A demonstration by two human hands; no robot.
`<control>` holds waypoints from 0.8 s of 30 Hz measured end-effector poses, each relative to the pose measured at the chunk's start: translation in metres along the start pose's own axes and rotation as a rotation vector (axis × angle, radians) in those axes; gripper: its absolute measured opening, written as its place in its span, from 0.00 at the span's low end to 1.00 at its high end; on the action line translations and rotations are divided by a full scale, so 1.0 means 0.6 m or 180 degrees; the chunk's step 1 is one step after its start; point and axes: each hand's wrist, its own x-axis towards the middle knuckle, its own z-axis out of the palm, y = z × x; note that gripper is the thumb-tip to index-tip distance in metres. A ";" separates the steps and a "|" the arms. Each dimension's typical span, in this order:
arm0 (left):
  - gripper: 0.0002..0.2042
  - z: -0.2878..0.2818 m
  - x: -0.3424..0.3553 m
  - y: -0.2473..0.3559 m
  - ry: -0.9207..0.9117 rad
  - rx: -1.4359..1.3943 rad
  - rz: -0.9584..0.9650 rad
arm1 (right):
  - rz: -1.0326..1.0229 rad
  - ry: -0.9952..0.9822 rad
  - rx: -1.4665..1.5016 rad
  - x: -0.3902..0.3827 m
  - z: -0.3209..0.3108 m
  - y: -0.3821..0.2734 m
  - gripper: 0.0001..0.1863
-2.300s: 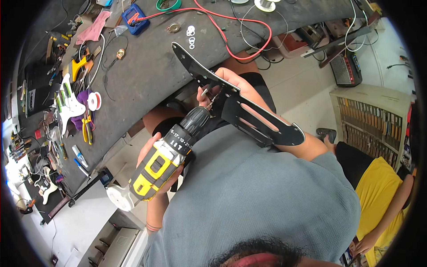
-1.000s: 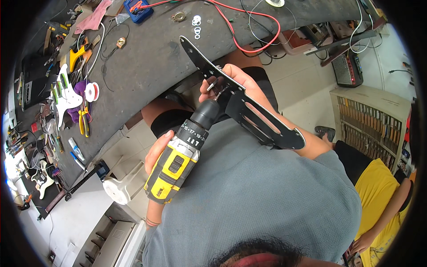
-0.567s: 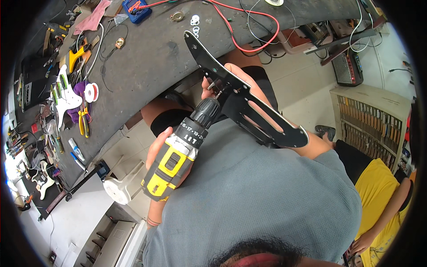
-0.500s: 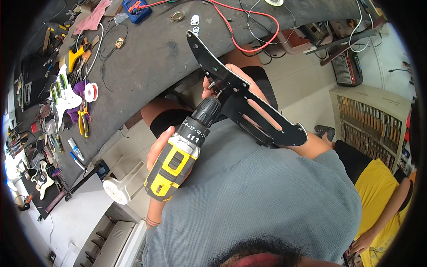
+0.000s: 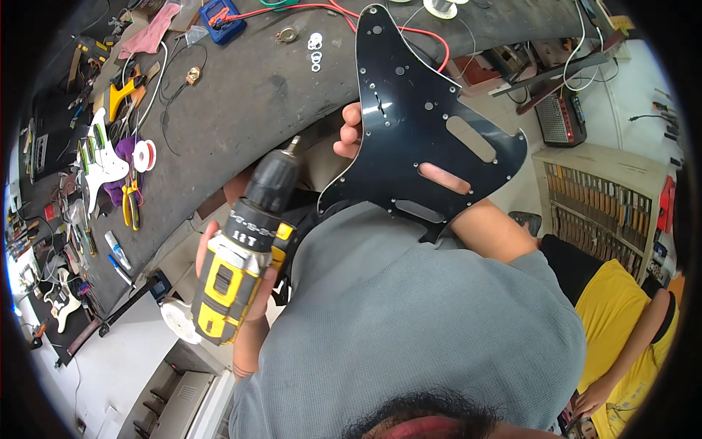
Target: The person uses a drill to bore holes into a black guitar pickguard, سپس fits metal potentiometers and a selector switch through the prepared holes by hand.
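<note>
A yellow and black cordless drill [image 5: 232, 274] is gripped in my left hand [image 5: 262, 297], its chuck up and a short bit [image 5: 295, 143] pointing away from me. My right hand [image 5: 350, 132] holds a black guitar pickguard [image 5: 406, 146] from behind, with fingertips showing past its left edge. The pickguard's broad glossy face is turned up, showing three long pickup slots and several small holes. Skin shows through its middle slot. The drill bit is apart from the pickguard, to its left.
A dark workbench [image 5: 241, 88] spans the far side, bearing small washers [image 5: 315, 51], a blue meter [image 5: 223, 22], pliers [image 5: 130, 205] and a white pickguard [image 5: 102, 157]. A white stool [image 5: 179, 320] stands left. Another person in yellow [image 5: 614, 314] is at right, near a tool cabinet [image 5: 596, 205].
The drill has moved left, away from the pickguard it was up against. My right hand has raised the pickguard and turned it from a slanted view to its broad face.
</note>
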 end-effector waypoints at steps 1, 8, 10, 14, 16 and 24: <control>0.49 0.000 0.001 -0.004 0.0071 -0.0022 0.0020 | 0.0134 0.0249 0.0195 -0.005 0.012 0.001 0.23; 0.47 -0.001 0.000 -0.015 0.0151 -0.0144 0.0027 | 0.0252 -0.0599 -0.0042 -0.013 -0.013 0.023 0.25; 0.48 -0.002 0.001 -0.015 0.0137 -0.0122 0.0039 | 0.0153 -0.0708 -0.0153 -0.015 -0.010 0.028 0.29; 0.48 -0.004 0.002 -0.016 0.0081 -0.0095 0.0086 | 0.0468 -0.0395 -0.0121 -0.012 -0.010 0.021 0.34; 0.49 -0.004 0.003 -0.013 0.0064 -0.0071 0.0073 | 0.0537 -0.0275 -0.0167 -0.012 -0.004 0.019 0.35; 0.49 -0.002 0.007 -0.008 0.0098 -0.0036 0.0104 | 0.0125 -0.0563 0.0470 -0.017 -0.003 0.034 0.25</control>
